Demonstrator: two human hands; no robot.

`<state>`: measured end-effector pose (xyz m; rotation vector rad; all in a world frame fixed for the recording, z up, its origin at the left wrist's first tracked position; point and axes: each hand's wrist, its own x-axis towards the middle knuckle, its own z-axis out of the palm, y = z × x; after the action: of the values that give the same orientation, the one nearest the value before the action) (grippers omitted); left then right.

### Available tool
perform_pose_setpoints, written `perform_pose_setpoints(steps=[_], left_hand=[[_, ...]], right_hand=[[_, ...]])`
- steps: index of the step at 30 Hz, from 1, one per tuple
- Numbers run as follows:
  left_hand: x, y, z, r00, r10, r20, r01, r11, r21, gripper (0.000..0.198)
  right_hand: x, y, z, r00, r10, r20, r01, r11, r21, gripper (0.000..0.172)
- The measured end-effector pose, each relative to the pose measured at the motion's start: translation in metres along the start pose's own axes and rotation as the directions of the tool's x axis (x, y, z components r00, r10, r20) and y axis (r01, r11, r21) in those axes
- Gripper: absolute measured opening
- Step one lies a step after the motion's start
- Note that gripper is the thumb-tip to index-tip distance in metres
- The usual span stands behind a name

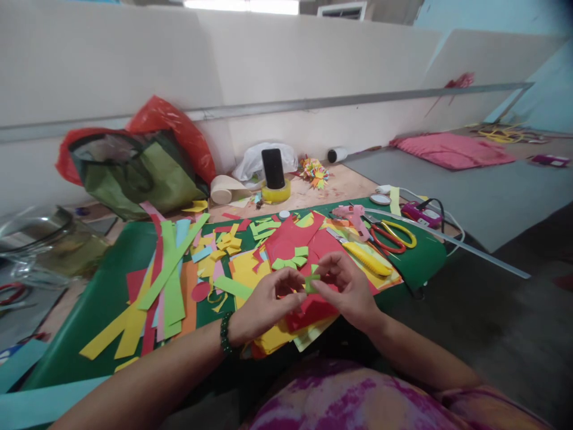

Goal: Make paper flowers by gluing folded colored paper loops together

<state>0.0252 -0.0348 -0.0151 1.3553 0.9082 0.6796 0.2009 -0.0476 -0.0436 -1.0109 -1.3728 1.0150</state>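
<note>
- Purple-patterned shirt (pixel 331 397) sits at the bottom edge, both bare forearms reaching forward from beside it.
- Wooden counter (pixel 344 185) partly under a green mat (pixel 71 322), which is strewn with coloured paper strips (pixel 172 292) and scraps.
- Green bag (pixel 168 173) at the back left, its top open on some crumpled, see-through plastic; a red plastic bag (pixel 172 128) bulges up behind it.
- Clear jar (pixel 58 251) by the left edge; I cannot tell what, if anything, it holds.
- Left hand (pixel 280 292) and right hand (pixel 347 289) close together above the red paper (pixel 290 233), the fingers of each drawn narrow in a pinch.
- White plastic bag (pixel 244 164) slumped near the wall, something green at its lower part, too blurred to name.
- Phone (pixel 273 168) standing at the yellow tape roll (pixel 276 193).
- Green paper piece (pixel 310 284), small, held between both hands' fingers.
</note>
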Motion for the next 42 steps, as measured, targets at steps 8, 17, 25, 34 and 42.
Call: perform_pose_setpoints(steps=[8, 17, 25, 34, 42], left_hand=[[-0.007, 0.001, 0.009, 0.992, -0.016, 0.124, -0.002, 0.99, 0.142, 0.03], [-0.006, 0.013, -0.003, 0.997, -0.06, 0.045, 0.057, 0.997, 0.058, 0.019], [0.027, 0.037, -0.067, 0.984, -0.044, -0.174, 0.105, 0.928, 0.358, 0.013], [0.052, 0.037, -0.072, 0.931, 0.005, -0.365, 0.357, 0.197, 0.913, 0.029], [0.027, 0.016, -0.011, 0.95, 0.268, -0.161, 0.151, 0.057, 0.987, 0.035]], right_hand=[[-0.025, 0.01, 0.0, 0.869, -0.495, -0.015, 0.458, 0.815, -0.354, 0.028], [-0.011, -0.001, -0.03, 0.858, -0.509, 0.072, 0.475, 0.731, -0.491, 0.014], [0.01, 0.017, -0.065, 0.978, -0.09, 0.189, 0.202, 0.643, -0.739, 0.016], [0.021, 0.018, -0.035, 0.92, 0.042, 0.389, 0.354, 0.332, -0.874, 0.022], [0.018, 0.018, -0.079, 0.939, -0.1, 0.328, 0.336, 0.458, -0.823, 0.026]])
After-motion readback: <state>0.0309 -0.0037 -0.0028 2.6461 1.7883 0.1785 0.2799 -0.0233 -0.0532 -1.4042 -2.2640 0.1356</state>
